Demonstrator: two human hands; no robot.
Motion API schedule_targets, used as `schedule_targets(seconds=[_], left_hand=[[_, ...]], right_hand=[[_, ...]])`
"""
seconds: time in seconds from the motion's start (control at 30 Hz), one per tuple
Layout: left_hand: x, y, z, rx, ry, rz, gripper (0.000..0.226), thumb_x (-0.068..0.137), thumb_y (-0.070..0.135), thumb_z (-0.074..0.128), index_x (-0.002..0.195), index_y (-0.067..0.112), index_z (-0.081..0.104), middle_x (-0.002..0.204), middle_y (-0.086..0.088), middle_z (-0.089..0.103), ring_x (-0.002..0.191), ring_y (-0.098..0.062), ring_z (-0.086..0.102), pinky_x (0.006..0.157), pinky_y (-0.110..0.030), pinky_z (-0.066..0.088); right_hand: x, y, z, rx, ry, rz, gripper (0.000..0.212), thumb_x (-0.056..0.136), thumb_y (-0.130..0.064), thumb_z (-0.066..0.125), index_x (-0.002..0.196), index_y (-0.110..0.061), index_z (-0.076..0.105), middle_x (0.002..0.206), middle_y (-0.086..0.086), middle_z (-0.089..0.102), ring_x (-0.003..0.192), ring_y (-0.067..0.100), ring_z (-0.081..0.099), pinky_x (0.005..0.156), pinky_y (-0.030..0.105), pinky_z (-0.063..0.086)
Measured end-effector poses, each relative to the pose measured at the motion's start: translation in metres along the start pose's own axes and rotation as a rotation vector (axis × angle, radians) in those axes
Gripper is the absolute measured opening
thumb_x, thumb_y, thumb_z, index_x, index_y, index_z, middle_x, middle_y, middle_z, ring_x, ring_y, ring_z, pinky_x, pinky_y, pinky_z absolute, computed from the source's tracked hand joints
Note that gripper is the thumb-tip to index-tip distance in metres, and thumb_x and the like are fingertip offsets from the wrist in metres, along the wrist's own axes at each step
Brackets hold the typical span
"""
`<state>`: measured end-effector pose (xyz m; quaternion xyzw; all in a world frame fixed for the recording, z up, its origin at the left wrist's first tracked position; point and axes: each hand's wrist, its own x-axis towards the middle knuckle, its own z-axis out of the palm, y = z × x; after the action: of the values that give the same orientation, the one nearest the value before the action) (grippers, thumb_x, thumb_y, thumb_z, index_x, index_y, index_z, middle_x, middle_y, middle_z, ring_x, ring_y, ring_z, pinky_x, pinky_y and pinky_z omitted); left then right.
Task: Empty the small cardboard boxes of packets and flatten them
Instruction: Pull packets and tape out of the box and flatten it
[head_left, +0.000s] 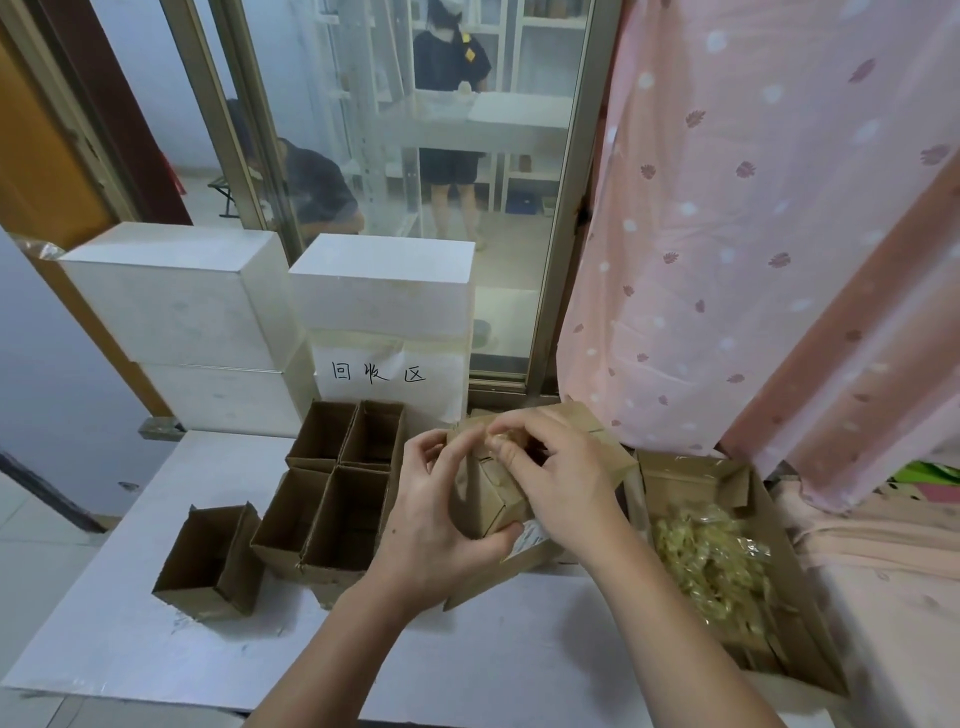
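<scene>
- A small brown cardboard box (485, 499) is held up above the white tabletop (156, 639), in front of the person, between both hands.
- The left hand (436, 525) grips this box from below and the side, thumb curled under its lower edge, fingers bent round the far face.
- The right hand (556, 467) sits at the box's top, fingertips pinching at the flap; what is under them is too blurred to tell.
- Left of the hands, four open-topped brown cardboard boxes (337, 493) stand touching in a two-by-two block; their insides look dark and bare.
- A fifth open brown box (213, 561) stands apart, nearer the table's left edge.
- On the right, a larger shallow brown cardboard carton (810, 613) holds a heap of clear yellowish packets (711, 556).
- Behind, stacked white boxes (208, 312) stand beside one with a handwritten paper label (379, 371).
</scene>
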<state>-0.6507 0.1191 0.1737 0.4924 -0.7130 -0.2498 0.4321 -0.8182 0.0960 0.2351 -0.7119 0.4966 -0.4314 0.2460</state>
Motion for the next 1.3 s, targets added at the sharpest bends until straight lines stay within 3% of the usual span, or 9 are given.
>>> schedule_targets(seconds=[0.13, 0.23, 0.33, 0.53, 0.7, 0.9, 1.03, 1.17, 1.3], left_hand=[[0.007, 0.002, 0.002, -0.006, -0.019, -0.010, 0.088, 0.064, 0.042, 0.088, 0.138, 0.053, 0.041, 0.141, 0.013, 0.028, 0.143, -0.007, 0.032, 0.107, -0.020, 0.043], [0.015, 0.001, 0.003, -0.011, -0.009, 0.010, 0.086, 0.062, 0.045, 0.088, 0.136, 0.050, 0.043, 0.141, 0.012, 0.029, 0.144, -0.007, 0.032, 0.106, -0.016, 0.040], [0.017, -0.006, 0.005, -0.018, -0.009, 0.016, 0.086, 0.062, 0.043, 0.091, 0.135, 0.048, 0.046, 0.140, 0.010, 0.031, 0.140, -0.007, 0.035, 0.107, -0.020, 0.044], [0.025, -0.012, 0.006, -0.045, -0.011, -0.003, 0.088, 0.061, 0.049, 0.091, 0.136, 0.052, 0.045, 0.142, 0.010, 0.031, 0.138, -0.007, 0.038, 0.106, -0.029, 0.048], [0.032, -0.019, 0.004, -0.036, -0.013, 0.004, 0.086, 0.060, 0.056, 0.088, 0.134, 0.057, 0.045, 0.142, 0.016, 0.032, 0.135, 0.000, 0.038, 0.104, -0.014, 0.040], [0.038, -0.018, 0.004, -0.018, -0.040, 0.049, 0.088, 0.062, 0.052, 0.090, 0.137, 0.052, 0.044, 0.144, 0.018, 0.026, 0.137, 0.005, 0.031, 0.101, -0.005, 0.039], [0.038, -0.016, 0.003, -0.021, -0.054, 0.058, 0.087, 0.063, 0.047, 0.092, 0.136, 0.056, 0.045, 0.144, 0.023, 0.024, 0.139, 0.006, 0.030, 0.100, -0.002, 0.036], [0.039, -0.017, -0.001, -0.025, -0.052, 0.053, 0.087, 0.062, 0.049, 0.091, 0.135, 0.061, 0.044, 0.144, 0.023, 0.025, 0.137, 0.008, 0.030, 0.100, -0.002, 0.036], [0.038, -0.018, -0.004, -0.020, -0.056, 0.046, 0.088, 0.061, 0.050, 0.090, 0.135, 0.060, 0.044, 0.144, 0.021, 0.026, 0.137, 0.007, 0.031, 0.101, -0.005, 0.038]], right_hand=[[0.007, 0.010, -0.006, -0.168, 0.017, -0.113, 0.011, 0.091, -0.019, 0.075, 0.099, -0.027, 0.077, 0.088, -0.022, 0.064, 0.095, 0.004, 0.052, 0.081, 0.008, 0.037], [0.014, 0.015, -0.008, -0.218, 0.040, -0.165, 0.014, 0.095, -0.013, 0.070, 0.104, -0.021, 0.076, 0.095, -0.010, 0.068, 0.095, 0.006, 0.057, 0.083, 0.016, 0.043], [0.016, 0.017, -0.016, -0.255, 0.031, -0.150, 0.017, 0.096, -0.008, 0.066, 0.106, -0.019, 0.075, 0.097, -0.007, 0.066, 0.095, -0.007, 0.053, 0.082, 0.006, 0.040], [0.022, 0.016, -0.031, -0.225, -0.251, -0.079, 0.018, 0.100, -0.018, 0.063, 0.112, -0.028, 0.072, 0.107, -0.017, 0.054, 0.108, -0.004, 0.049, 0.088, 0.007, 0.038], [0.022, 0.013, -0.041, -0.193, -0.420, 0.052, 0.021, 0.102, -0.036, 0.056, 0.120, -0.037, 0.068, 0.117, -0.025, 0.049, 0.116, -0.008, 0.045, 0.088, 0.006, 0.036], [0.034, 0.013, -0.034, -0.173, -0.180, 0.042, 0.017, 0.099, -0.033, 0.064, 0.114, -0.041, 0.066, 0.093, -0.017, 0.061, 0.098, -0.002, 0.052, 0.078, 0.009, 0.041], [0.040, 0.013, -0.028, -0.158, -0.223, 0.077, 0.016, 0.094, -0.021, 0.066, 0.102, -0.036, 0.066, 0.081, -0.009, 0.055, 0.080, 0.011, 0.054, 0.067, 0.018, 0.044], [0.046, 0.023, -0.027, -0.173, -0.108, 0.113, 0.019, 0.084, -0.013, 0.067, 0.083, -0.031, 0.072, 0.086, -0.013, 0.059, 0.079, 0.008, 0.057, 0.068, 0.023, 0.047], [0.045, 0.025, -0.029, -0.210, -0.048, 0.084, 0.024, 0.085, -0.014, 0.073, 0.097, -0.034, 0.067, 0.096, -0.014, 0.057, 0.079, 0.006, 0.057, 0.070, 0.027, 0.052]])
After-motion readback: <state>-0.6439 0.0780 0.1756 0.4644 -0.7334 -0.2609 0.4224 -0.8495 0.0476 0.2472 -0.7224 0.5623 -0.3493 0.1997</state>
